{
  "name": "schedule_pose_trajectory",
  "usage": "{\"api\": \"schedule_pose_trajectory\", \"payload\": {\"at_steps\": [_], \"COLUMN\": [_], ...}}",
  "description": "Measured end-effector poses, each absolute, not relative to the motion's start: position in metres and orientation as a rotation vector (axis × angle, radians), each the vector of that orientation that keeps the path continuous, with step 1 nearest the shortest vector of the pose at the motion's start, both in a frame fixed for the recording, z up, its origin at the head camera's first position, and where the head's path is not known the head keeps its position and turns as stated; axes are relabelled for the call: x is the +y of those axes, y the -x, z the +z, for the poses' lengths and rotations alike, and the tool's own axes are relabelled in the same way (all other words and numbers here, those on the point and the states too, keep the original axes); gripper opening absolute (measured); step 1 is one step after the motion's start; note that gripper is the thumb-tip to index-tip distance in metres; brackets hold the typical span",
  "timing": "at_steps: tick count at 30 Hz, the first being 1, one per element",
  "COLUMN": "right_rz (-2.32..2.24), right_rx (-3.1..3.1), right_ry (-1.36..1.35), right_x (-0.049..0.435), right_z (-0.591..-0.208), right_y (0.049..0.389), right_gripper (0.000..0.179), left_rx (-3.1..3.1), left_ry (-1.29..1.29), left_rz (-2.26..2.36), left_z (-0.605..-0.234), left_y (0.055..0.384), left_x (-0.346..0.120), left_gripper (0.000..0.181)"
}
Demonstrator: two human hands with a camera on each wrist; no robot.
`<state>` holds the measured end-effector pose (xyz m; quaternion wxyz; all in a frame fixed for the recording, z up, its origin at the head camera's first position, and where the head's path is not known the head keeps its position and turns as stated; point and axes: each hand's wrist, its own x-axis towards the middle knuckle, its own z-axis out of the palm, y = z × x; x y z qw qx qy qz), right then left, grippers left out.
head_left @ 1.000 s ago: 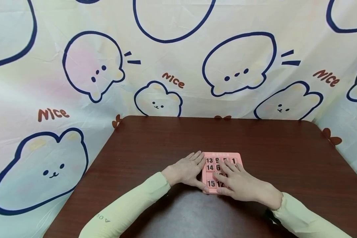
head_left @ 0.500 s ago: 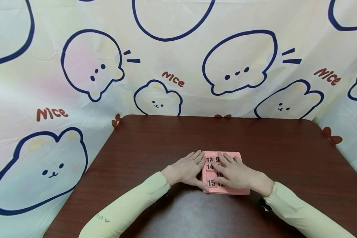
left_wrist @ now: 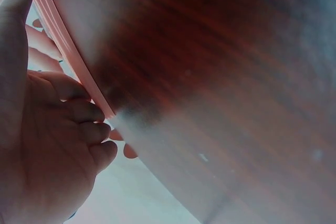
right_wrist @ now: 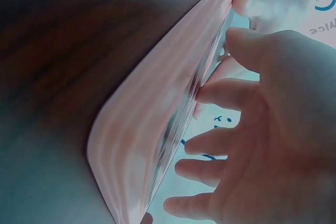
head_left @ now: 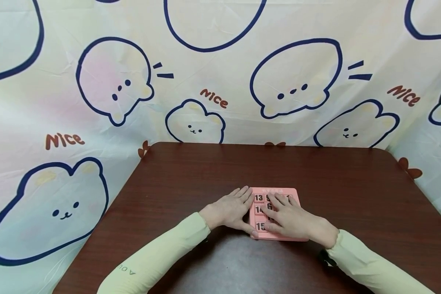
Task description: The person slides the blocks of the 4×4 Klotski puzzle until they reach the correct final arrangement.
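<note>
A pink number slide puzzle (head_left: 259, 218) lies flat on the table, its black numerals 13, 9, 14, 6 and 15 partly in sight. Along its left edge rests my left hand (head_left: 230, 210), fingers fairly straight and the thumb at the near left corner. The left wrist view shows that palm (left_wrist: 58, 145) beside the pink rim (left_wrist: 73, 56). My right hand (head_left: 295, 220) is spread over the puzzle and hides most of its right side. Its index fingertip touches the tile 14 (head_left: 257, 210). In the right wrist view the right fingers (right_wrist: 210, 141) are apart and lightly bent.
Dark brown wooden table (head_left: 191, 171) surrounds the puzzle. A pale cloth (head_left: 239, 81) with cartoon bears hangs behind the table and at its sides. Light green sleeves (head_left: 158, 253) cover both forearms, and a dark band (head_left: 327, 258) shows under the right wrist.
My right hand has shifted left over the puzzle since a second ago. The tile 14 has slid slightly towards the near edge. My left hand has stayed in place.
</note>
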<state>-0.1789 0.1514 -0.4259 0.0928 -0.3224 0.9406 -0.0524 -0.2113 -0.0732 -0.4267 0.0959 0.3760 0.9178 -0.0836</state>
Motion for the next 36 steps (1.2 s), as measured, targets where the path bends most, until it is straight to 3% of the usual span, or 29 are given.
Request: {"api": "schedule_pose_trajectory", "payload": {"at_steps": [15,21,36], "right_rz": [-0.175,-0.186,-0.176], "right_rx": [2.787,2.779,2.766], "right_ry": [1.067,1.068,0.890], "right_x": [0.150,0.153,0.152], "right_z": [-0.419,-0.414,-0.420], "right_y": [0.161,0.174,0.211], "right_gripper": [0.053,0.048,0.061], "left_rx": [2.734,2.737,2.728], "left_ry": [-1.154,-1.169,-1.142], "left_rz": [-0.266,-0.256,-0.276], "left_z": [-0.427,-0.427,-0.428], "left_y": [0.211,0.211,0.211], "left_x": [-0.074,-0.074,-0.073], "left_gripper": [0.120,0.122,0.122]}}
